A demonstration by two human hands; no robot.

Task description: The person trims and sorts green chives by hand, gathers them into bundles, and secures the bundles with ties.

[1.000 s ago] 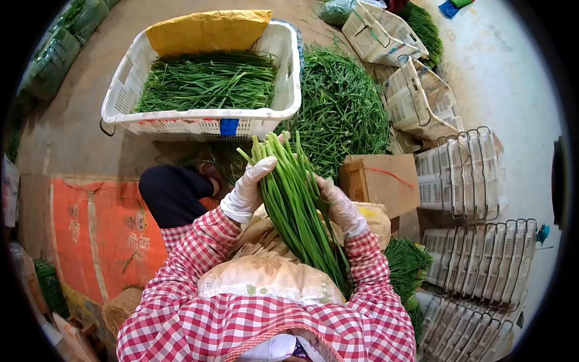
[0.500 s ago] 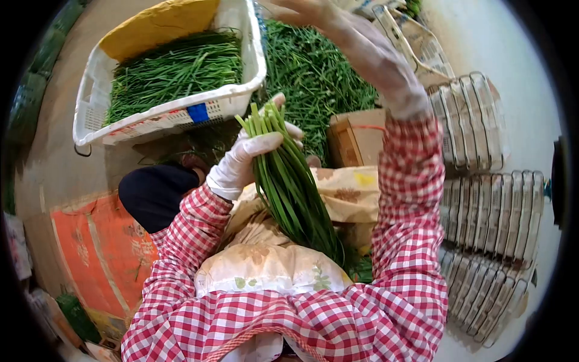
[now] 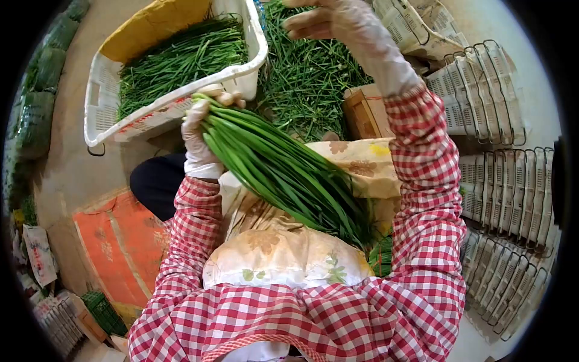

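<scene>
A long bunch of green stalks (image 3: pixel 283 163) is gripped near its pale ends by my left hand (image 3: pixel 202 123), which wears a white glove. The leafy ends slant down to the right across my lap. My right hand (image 3: pixel 325 24), also gloved, is raised at the top, its fingers apart and holding nothing. Beneath it lies a loose heap of green stalks (image 3: pixel 307 78) on the floor. Just beyond my left hand is a white basket (image 3: pixel 163 111) with more stalks (image 3: pixel 181 60) inside.
A wooden box (image 3: pixel 365 111) stands right of the heap. Several white baskets (image 3: pixel 512 193) line the right side. An orange sheet (image 3: pixel 120 241) covers floor at the left, with a green crate (image 3: pixel 104 312) below it. Wrapped bundles (image 3: pixel 39 120) lie at the far left.
My right hand has left the bunch and risen over the heap. My left hand has moved left with the bunch, which now lies more sideways. The view has shifted.
</scene>
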